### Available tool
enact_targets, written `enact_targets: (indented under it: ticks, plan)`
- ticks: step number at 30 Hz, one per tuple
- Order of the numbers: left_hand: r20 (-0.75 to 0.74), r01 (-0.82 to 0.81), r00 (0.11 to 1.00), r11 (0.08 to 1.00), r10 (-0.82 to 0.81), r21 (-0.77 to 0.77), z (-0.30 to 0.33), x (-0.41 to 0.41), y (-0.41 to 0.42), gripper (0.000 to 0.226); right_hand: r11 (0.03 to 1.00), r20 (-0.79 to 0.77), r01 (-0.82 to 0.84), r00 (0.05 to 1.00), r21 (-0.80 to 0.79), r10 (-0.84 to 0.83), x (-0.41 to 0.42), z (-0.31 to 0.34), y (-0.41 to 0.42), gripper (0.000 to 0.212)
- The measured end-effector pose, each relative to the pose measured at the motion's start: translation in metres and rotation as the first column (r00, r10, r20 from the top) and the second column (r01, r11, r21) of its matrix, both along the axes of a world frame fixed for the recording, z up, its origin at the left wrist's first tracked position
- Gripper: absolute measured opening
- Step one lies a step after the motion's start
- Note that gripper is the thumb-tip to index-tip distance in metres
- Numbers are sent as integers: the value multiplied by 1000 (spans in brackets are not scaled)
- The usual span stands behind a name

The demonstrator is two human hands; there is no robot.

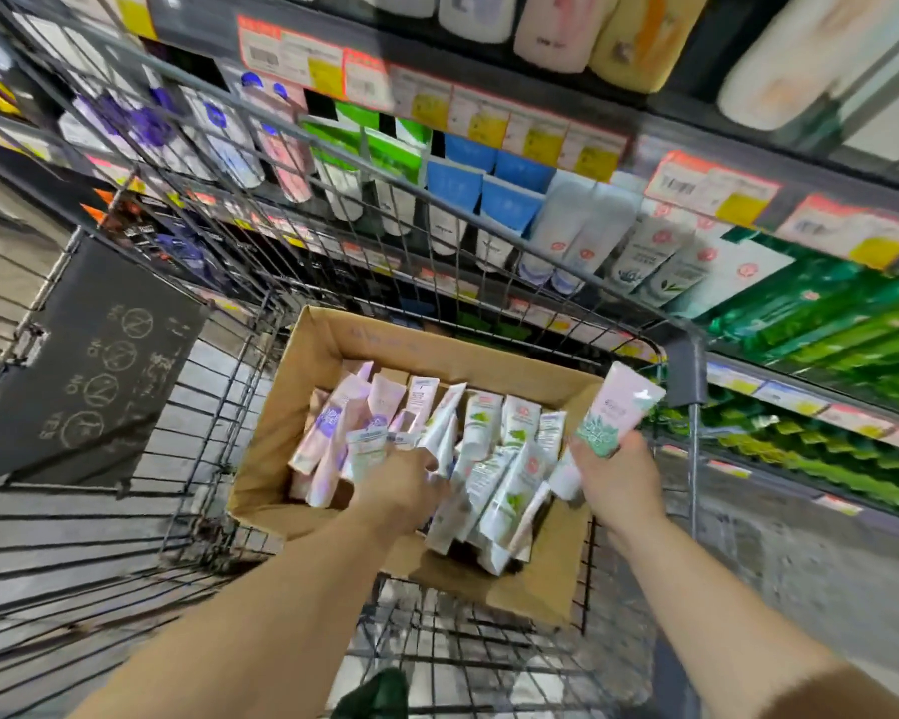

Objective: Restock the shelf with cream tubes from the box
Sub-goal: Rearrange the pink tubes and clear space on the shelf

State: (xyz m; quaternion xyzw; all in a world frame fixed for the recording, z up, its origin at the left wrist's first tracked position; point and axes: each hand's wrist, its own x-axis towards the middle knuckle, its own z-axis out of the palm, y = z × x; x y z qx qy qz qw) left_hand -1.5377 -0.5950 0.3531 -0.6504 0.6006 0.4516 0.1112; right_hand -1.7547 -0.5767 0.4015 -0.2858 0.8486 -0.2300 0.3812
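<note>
Cream tubes [468, 459] mostly still in the box [328, 350], standing and leaning in a loose jumble; rough count about fifteen to twenty visible, exact number not tellable since they overlap. About four or five at left are pinkish with purple marks, the rest white with green leaf print. One pink tube with green leaf print [618, 412] is out, held up at the box's right edge by the right hand [618, 480], fingers wrapped around its lower end. Left hand [400, 490] is down inside the box, fingers curled among the tubes near the middle; whether it pinches one cannot be told. Box count one, brown cardboard, flaps open, sitting in a wire shopping cart [219, 407] with one dark placard [89, 365] on its far end. Shelf [567, 147] beyond the cart is already fairly full of tubes and bottles in rows, price tags along the edges; no obvious gap seen from here. Judgement: restock barely dented or early-middle, one tube in transit, nearly a boxful left to place.
</note>
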Motion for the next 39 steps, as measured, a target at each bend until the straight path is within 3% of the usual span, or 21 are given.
enact_targets:
  ticks: [6,11,14,17,21,24,27,32,37,39]
  plan:
    - [-94,41,995,991,-29,129,-12,-37,21,74,999,74,-53,996,-14,54,-1,-2,12,30]
    - [-43,62,997,986,-56,156,-29,-39,28,51,994,93,-108,990,-7,109,-5,1,25,26]
    - [-131,-86,982,933,139,350,-16,-37,20,53,993,112,-117,987,-7,117,-8,2,31,22]
    - [-247,-183,877,762,412,622,8,-26,18,45,993,145,-116,983,-8,116,-8,12,33,20]
    - [-408,-92,778,729,478,678,43,-12,15,44,991,183,-132,974,-8,131,-10,45,31,19]
    - [-527,-54,690,761,496,647,98,-26,0,21,987,202,-150,967,-51,157,-20,89,22,20]
    - [-631,-18,659,847,409,531,170,-61,-20,13,976,179,-171,964,-135,194,-45,147,15,26]
    - [-786,144,591,936,180,322,278,-159,-36,34,940,189,-92,969,-328,161,-119,249,37,20]
    - [-876,342,482,924,-14,173,362,-293,-4,39,879,134,0,988,-477,73,-224,332,97,20]
    - [-895,406,437,907,-84,113,384,-350,21,39,865,108,25,994,-500,34,-278,354,130,33]
